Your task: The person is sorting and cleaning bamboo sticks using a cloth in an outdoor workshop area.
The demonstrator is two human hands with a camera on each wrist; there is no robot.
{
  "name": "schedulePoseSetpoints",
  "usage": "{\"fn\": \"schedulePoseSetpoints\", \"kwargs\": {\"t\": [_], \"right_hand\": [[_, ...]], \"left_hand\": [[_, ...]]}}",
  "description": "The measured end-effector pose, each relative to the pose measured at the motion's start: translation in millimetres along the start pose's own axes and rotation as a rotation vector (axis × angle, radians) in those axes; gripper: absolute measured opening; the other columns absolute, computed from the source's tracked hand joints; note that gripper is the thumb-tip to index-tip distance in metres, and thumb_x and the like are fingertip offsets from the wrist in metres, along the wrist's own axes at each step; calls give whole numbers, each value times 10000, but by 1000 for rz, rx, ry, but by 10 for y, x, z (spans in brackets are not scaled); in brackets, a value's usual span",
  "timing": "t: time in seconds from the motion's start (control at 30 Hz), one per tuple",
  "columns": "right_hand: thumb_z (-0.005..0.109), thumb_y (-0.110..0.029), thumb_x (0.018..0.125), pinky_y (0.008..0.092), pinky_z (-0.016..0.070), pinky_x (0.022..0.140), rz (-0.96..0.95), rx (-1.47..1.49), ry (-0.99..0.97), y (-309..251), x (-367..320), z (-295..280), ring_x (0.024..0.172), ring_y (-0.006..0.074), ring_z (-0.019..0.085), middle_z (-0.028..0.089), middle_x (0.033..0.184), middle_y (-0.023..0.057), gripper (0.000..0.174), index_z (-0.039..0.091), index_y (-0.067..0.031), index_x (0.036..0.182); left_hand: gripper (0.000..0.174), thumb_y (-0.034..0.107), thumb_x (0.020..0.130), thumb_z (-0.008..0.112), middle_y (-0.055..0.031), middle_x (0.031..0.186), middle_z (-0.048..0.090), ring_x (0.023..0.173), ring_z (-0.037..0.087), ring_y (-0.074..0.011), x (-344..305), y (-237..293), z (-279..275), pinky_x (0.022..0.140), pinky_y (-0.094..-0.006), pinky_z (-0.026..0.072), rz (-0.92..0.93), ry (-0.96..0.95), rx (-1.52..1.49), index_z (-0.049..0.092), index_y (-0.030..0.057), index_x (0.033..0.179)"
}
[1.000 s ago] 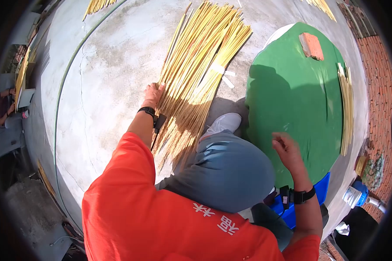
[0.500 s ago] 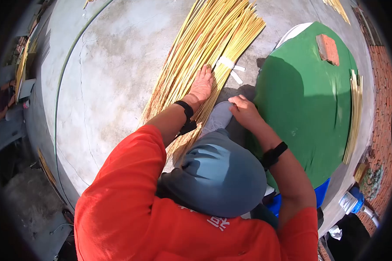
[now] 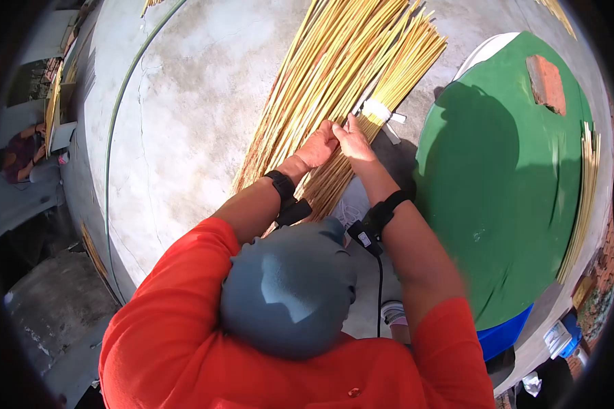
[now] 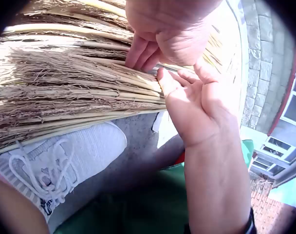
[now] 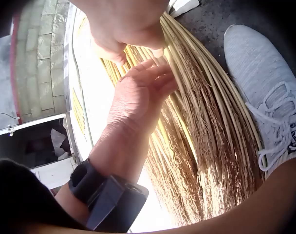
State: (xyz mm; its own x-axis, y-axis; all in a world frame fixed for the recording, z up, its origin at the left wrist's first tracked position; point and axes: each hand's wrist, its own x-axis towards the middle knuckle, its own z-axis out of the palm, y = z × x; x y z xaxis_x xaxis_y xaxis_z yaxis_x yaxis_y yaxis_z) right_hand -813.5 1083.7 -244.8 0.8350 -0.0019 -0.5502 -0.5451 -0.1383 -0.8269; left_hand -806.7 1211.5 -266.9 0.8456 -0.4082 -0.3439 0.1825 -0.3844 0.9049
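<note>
A wide fan of long yellow stalks (image 3: 348, 68) lies on the concrete, with frayed brown root ends (image 4: 65, 87) toward me. My left hand (image 3: 318, 144) and right hand (image 3: 353, 140) meet side by side on the stalks, just below a white tie (image 3: 378, 109). In the left wrist view the left hand's fingers (image 4: 140, 51) bend down onto the stalks, and the right hand (image 4: 201, 102) shows an open palm with its fingertips at the edge of the stalks. In the right wrist view the left hand (image 5: 138, 92) lies with its fingers stretched over the stalks (image 5: 201, 131).
My white shoe (image 4: 65, 165) stands beside the root ends. To the right lies a round green cover (image 3: 505, 170) with a brick (image 3: 546, 73) on it and more stalks (image 3: 580, 204) along its far rim. A blue container (image 3: 505, 334) sits below. A hose (image 3: 116, 116) curves along the left.
My right hand came from the green cover, past the shoe, up onto the stalks. My left hand moved from the left edge of the fan to the right, meeting it near the white tie.
</note>
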Motion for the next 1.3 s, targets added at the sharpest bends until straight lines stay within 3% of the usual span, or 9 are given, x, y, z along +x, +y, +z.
{"fn": "schedulePoseSetpoints", "kwargs": {"t": [0.07,0.1,0.23,0.3,0.5,0.73,0.83,1.0,1.3], "right_hand": [[472,-383,855,363,184,1070,124,-81,22,-111,30,27,1314,339,163,189,1394,254,722,168,52,1346],[467,-403,862,371,194,1069,106,-133,30,-120,66,67,1314,342,157,165,1400,254,746,135,48,1354],[457,-434,864,395,199,1074,185,-119,41,-112,160,196,1315,356,127,99,1414,248,796,44,23,1368],[452,-444,863,407,249,1061,234,-145,72,-73,242,280,1310,378,116,74,1417,243,818,-3,9,1370],[484,-451,847,400,279,1039,229,-82,144,-2,306,379,1278,402,203,129,1389,273,834,39,28,1364],[624,-406,765,395,361,946,24,-87,536,154,304,538,1131,399,405,364,1239,283,826,223,79,1299],[741,-449,638,379,423,859,-22,416,329,142,216,320,990,325,541,548,1080,193,844,349,44,1200],[753,-286,667,343,472,773,-47,952,51,35,51,125,914,232,582,575,1051,146,663,437,25,1160],[734,-72,672,303,507,713,-62,1057,-161,-498,-265,108,839,181,603,609,949,99,449,525,-5,1064]], "left_hand": [[173,33,835,490,-113,839,598,757,574,-139,40,303,-164,642,-271,470,-85,192,163,471,31,1008],[167,46,797,519,-151,797,616,711,603,-310,152,221,-281,642,-334,471,70,424,190,476,43,958],[508,264,766,623,-186,948,574,877,540,-351,472,-88,-1207,788,-392,440,290,806,873,438,-5,1156],[585,399,773,620,-209,965,584,886,570,-314,533,-267,-1405,776,-374,456,-239,582,405,452,-32,1132],[710,626,750,518,-229,939,598,895,583,-353,485,-246,-926,788,-397,454,-240,555,658,523,-24,1036],[995,750,709,418,-302,1123,504,1073,483,-378,322,-312,-487,891,-385,389,-515,159,7,395,-112,1207],[896,671,714,531,-194,1163,520,1059,509,-265,102,129,-445,904,-371,403,-492,-58,-413,417,-57,1224],[799,519,694,672,-156,1152,537,1045,523,-234,34,152,-508,900,-369,420,-615,-145,-561,421,-17,1232],[648,169,669,727,-135,1067,568,969,566,-221,-319,808,-726,855,-337,464,-389,-143,-615,421,-32,1202]]}}
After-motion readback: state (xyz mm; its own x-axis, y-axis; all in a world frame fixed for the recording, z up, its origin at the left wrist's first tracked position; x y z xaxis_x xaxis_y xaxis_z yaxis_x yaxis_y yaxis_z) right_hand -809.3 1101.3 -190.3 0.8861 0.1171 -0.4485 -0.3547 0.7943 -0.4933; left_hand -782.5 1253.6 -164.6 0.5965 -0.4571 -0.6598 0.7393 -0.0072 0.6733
